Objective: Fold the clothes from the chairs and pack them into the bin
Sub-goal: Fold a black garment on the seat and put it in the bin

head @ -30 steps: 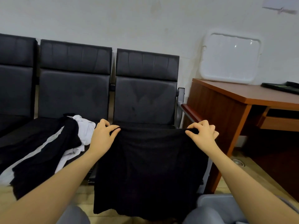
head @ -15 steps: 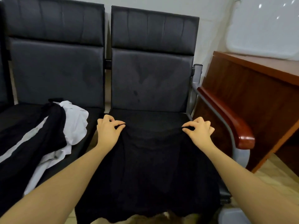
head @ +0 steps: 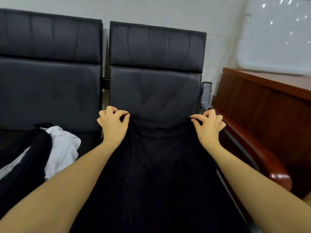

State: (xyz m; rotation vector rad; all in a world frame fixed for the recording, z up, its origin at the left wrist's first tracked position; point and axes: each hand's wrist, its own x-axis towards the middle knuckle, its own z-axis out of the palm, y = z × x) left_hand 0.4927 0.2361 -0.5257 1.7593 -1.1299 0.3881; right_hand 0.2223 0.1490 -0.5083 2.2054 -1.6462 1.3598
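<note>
A black garment [head: 158, 165] lies spread over the seat of the right-hand black chair [head: 156, 61], its top edge reaching the foot of the backrest. My left hand [head: 113, 125] pinches the garment's top left corner between thumb and fingers. My right hand [head: 207, 126] pinches the top right corner the same way, close to the armrest. On the neighbouring seat to the left lies a heap of black and white clothes [head: 50, 148]. The bin is out of view.
A wooden armrest [head: 262, 158] runs along the chair's right side. Behind it stands a brown wooden desk [head: 262, 101] with a white lid [head: 276, 39] leaning on the wall above it. A second black chair [head: 50, 64] stands at the left.
Both hands have carried the garment's top edge forward and up to the backrest, laying it over the seat. The view has closed in on the chair, and the grey bin has dropped out of sight.
</note>
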